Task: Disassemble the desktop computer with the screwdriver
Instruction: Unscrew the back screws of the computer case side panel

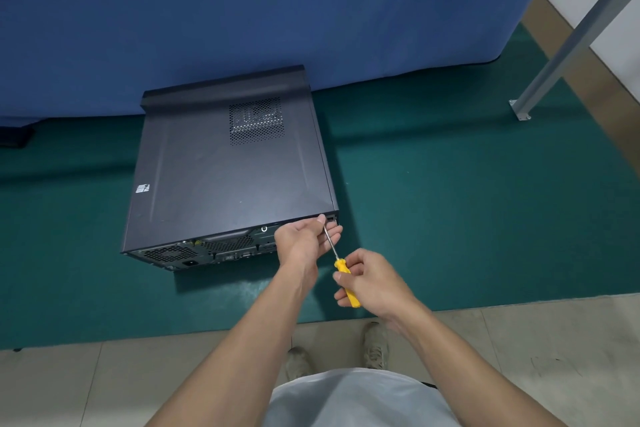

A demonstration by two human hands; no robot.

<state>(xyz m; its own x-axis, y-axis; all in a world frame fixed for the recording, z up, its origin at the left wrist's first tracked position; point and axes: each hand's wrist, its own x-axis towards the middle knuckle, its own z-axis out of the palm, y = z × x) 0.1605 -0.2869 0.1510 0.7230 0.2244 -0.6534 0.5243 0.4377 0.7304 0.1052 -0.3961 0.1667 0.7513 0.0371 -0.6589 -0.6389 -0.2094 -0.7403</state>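
While the screwdriver (339,267) was gripped by the right hand (375,284), its shaft pinched by the left hand (304,241), unscrewing at the case (225,166) just beyond was judged begun; steady turning was needed.

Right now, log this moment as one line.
left hand holds screwdriver shaft | right hand grips handle | tip at computer rear corner

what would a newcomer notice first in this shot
The yellow-handled screwdriver stands out, gripped by the right hand near the centre, its shaft steadied by the left hand at the rear right corner of the desktop computer. That dark computer lies on its side on the green mat, before a blue cloth backdrop.
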